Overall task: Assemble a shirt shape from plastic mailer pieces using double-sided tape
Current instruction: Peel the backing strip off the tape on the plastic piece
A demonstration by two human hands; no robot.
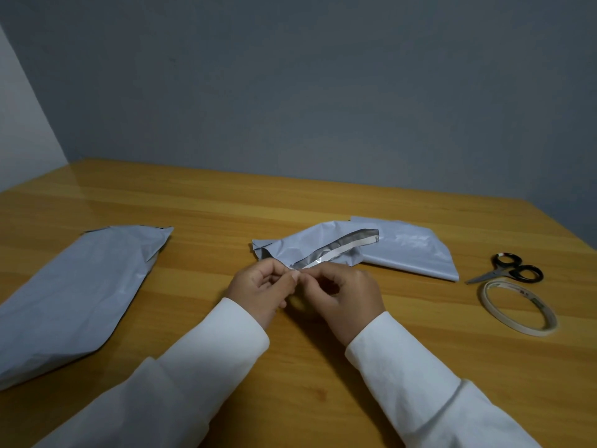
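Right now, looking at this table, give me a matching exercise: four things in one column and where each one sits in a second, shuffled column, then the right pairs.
Things:
1. scissors
2. tape roll
3. long mailer piece
4. white tape strip

Places:
A. far left of the table, apart from the hands
B. nearest the right edge, just in front of the scissors
C. along the dark flap of the middle mailer piece, its near end pinched by both hands
D. right side, behind the tape roll, black handles

Pairs: 1-D, 2-B, 3-A, 4-C
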